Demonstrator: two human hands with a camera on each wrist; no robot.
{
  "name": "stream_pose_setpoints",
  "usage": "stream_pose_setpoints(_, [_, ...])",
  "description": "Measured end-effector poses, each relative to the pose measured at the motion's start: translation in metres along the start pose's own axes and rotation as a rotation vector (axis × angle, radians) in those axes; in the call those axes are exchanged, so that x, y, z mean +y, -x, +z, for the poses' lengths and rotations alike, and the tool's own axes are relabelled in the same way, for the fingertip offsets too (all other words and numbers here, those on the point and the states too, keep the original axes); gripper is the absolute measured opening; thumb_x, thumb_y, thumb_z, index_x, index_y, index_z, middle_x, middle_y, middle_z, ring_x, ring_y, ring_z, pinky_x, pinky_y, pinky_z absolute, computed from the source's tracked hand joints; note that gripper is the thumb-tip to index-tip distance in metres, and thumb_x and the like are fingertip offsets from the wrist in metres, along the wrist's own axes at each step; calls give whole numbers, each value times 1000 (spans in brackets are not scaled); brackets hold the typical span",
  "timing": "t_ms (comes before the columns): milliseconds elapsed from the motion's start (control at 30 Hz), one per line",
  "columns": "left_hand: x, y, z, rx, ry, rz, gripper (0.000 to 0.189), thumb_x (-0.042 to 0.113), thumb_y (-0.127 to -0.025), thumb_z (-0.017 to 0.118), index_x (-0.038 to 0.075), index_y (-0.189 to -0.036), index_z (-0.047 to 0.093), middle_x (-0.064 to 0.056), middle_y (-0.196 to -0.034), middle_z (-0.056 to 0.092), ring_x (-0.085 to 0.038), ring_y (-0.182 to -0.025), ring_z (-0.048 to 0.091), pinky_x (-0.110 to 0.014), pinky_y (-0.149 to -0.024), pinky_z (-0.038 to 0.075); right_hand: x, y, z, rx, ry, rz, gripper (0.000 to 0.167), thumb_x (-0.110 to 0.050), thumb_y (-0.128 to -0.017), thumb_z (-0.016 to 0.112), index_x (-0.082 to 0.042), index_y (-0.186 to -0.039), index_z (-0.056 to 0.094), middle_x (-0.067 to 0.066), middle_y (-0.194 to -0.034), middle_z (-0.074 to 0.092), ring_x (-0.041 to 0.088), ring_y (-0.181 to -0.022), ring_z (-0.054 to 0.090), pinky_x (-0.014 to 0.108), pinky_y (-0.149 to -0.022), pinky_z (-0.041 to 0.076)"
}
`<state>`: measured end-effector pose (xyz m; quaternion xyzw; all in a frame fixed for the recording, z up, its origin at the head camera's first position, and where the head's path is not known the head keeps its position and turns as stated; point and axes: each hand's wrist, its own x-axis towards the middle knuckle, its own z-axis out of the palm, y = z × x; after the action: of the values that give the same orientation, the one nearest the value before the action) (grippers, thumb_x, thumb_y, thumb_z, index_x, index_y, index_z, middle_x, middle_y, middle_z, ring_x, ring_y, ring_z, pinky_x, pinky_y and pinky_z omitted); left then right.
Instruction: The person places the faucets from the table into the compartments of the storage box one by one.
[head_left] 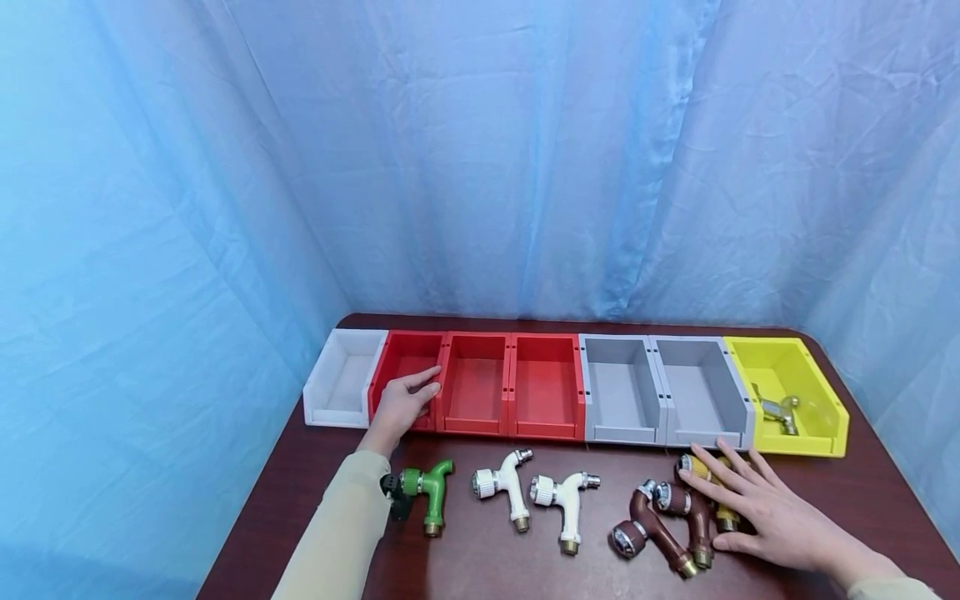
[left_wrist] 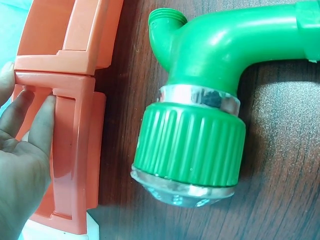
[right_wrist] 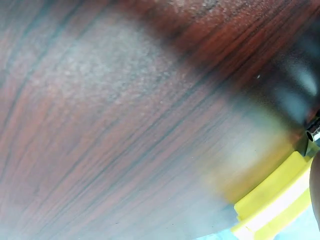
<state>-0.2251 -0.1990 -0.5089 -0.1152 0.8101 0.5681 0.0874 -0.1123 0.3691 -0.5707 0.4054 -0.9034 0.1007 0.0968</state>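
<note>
My left hand [head_left: 401, 408] reaches over the leftmost red bin [head_left: 408, 343], its fingertips at the wall shared with the middle red bin [head_left: 475, 379]. In the left wrist view its extended fingers [left_wrist: 42, 125] overlap the bin's front opening, and no tap shows in them. A green tap [head_left: 435, 492] lies just in front, beside the left sleeve. My right hand [head_left: 780, 521] is spread, palm down, over a yellow-handled tap [head_left: 726, 508], partly hidden by the fingers. Beside its thumb lie two brown taps, one nearer [head_left: 699, 525] and one farther left [head_left: 658, 533].
Two white taps, left [head_left: 510, 487] and right [head_left: 567, 508], lie mid-table. Along the back stand a white bin [head_left: 318, 392], a third red bin [head_left: 547, 379], two grey bins [head_left: 618, 379] and a yellow bin [head_left: 821, 404] with a metallic tap [head_left: 782, 412] inside. Blue curtains hang behind.
</note>
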Motion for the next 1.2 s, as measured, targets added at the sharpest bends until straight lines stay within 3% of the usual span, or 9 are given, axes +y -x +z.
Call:
stream_pose_setpoints(400, [-1,0,0,-4,3,5,49,27,-97,71,34,-145,60,-9,-151,50,-34,-135,49,-46,-97,57,-4,6,-4,-38,-31,19,83,-55,-84,76,-20,-154,48,21,-163,33,37,-157,9,29,-123,-14])
stream_pose_setpoints(767, [-2,-1,1,1,-9,14,49,26,-97,72,34,-144,60,-9,-149,51,-34,-133,50,-46,-95,58,-7,13,-6,-51,-62,45,82,-48,-84,80,-22,-155,47,19,-163,34,19,-158,5,22,-120,-13])
stream_pose_setpoints(1200, [-1,0,1,-1,-17,16,49,26,-98,71,33,-145,60,-10,-150,51,-34,-133,50,-46,-96,58,-3,11,-13,-59,-75,10,82,-47,-82,82,-22,-153,50,20,-159,41,15,-156,17,14,-118,-9])
